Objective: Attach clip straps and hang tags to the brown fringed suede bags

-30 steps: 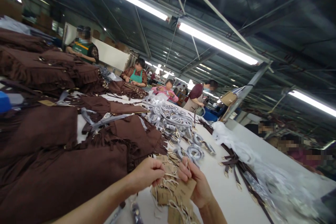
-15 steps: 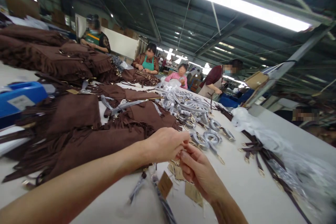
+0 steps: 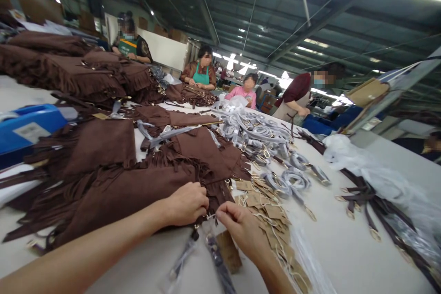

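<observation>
My left hand (image 3: 188, 204) is closed in a pinch at the near edge of a dark brown fringed bag (image 3: 138, 193); what its fingertips hold is hidden. Just to its right, my right hand (image 3: 241, 227) pinches a thin white tag string (image 3: 211, 217) that stretches between the two hands. A brown card hang tag (image 3: 229, 251) lies below my right hand. Below the hands, a plastic-wrapped strap (image 3: 220, 262) and a smaller wrapped piece with a metal clip (image 3: 182, 257) extend towards me.
Stacked brown tags (image 3: 272, 211) with white strings lie right of my hands. Beyond are coiled, wrapped straps (image 3: 255, 131) with gold clasps. More fringed bags (image 3: 69, 69) and a blue tape dispenser (image 3: 34, 128) occupy the left. Bare dark straps (image 3: 374, 202) lie right. Several co-workers work farther back.
Both hands have moved down and left to the bag's near edge and slightly apart, with white string showing between them. The view has shifted, uncovering the tag stack.
</observation>
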